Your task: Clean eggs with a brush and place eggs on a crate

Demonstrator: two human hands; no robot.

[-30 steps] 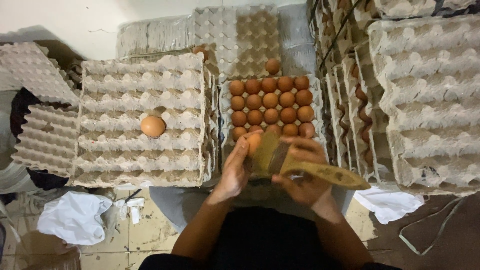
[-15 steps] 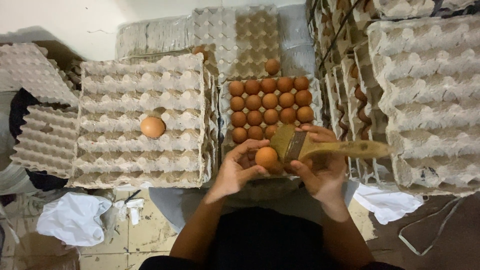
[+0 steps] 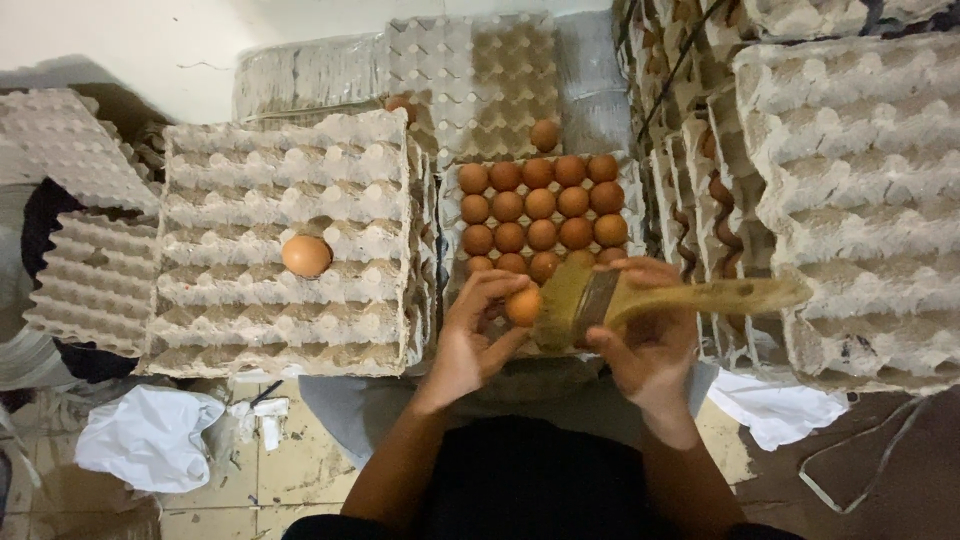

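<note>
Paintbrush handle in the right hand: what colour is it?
The paintbrush handle is yellowish tan and grimy, seen best in the head view.

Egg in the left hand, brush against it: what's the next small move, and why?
Probably turn the egg a little in the left hand so the brush in the right hand meets a fresh side. The bristles touch only its right face; the left side sits under the fingers.

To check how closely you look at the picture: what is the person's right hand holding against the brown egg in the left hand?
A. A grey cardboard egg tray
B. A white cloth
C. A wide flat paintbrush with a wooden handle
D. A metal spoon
C: the right hand grips a wide flat paintbrush with a wooden handle, its bristles against the brown egg held in the left hand.
</note>
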